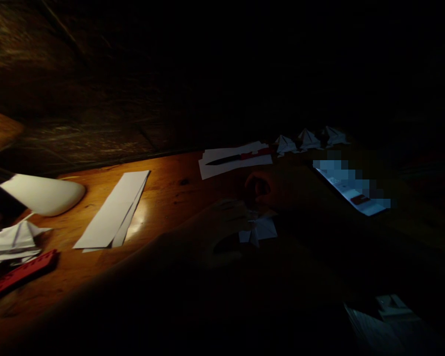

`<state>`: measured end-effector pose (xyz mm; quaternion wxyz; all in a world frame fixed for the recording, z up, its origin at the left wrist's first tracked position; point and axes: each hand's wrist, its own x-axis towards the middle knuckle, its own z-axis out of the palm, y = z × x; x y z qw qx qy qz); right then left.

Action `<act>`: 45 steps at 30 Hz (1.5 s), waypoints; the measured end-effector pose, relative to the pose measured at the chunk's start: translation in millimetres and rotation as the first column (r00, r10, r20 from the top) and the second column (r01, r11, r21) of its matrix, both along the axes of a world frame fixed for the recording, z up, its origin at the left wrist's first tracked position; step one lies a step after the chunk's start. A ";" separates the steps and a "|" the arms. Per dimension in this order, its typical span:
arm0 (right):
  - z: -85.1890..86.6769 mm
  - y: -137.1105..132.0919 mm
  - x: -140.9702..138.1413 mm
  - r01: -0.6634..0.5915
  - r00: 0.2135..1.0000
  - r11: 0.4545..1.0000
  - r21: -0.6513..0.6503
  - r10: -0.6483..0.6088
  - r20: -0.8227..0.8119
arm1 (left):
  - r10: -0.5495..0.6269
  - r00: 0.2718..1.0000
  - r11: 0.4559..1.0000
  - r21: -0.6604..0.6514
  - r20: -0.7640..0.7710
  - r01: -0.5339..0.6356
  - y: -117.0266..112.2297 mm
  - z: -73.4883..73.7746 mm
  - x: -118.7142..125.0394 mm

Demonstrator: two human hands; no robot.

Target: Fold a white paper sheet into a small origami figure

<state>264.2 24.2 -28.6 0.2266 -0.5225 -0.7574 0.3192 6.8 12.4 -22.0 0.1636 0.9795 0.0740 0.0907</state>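
Note:
A small folded white paper (261, 228) lies on the dim part of the wooden table. At its left side is my left hand (220, 225), its fingers reaching the paper's edge and its thumb spread well apart below. Just above the paper, my right hand (267, 187) has its fingers curled in, with the fingertips down by the paper's top edge. Deep shadow hides most of the right hand and where exactly it meets the paper.
Paper strips (113, 212) lie left of centre, beside a white lamp shade (46, 194). A knife (237, 157) rests on paper sheets (209, 170) at the back. Folded paper pieces (307, 140) line the back right near a lit phone (371, 205). A red ruler-like strip (22, 272) lies left.

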 end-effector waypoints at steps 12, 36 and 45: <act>-9.6 -2.4 3.4 -0.053 0.998 0.996 0.078 0.054 -0.015 | -0.020 0.999 1.000 -0.007 0.025 0.020 3.5 -2.7 -0.4; -13.5 -9.6 18.0 0.046 0.999 0.995 0.091 -0.043 -0.032 | 0.048 0.999 0.991 0.126 -0.025 -0.045 0.4 -15.7 -4.8; -18.1 -8.9 17.9 0.066 0.997 0.993 0.102 -0.061 -0.049 | 0.078 0.997 0.992 0.098 -0.021 -0.075 -1.5 -11.1 -1.9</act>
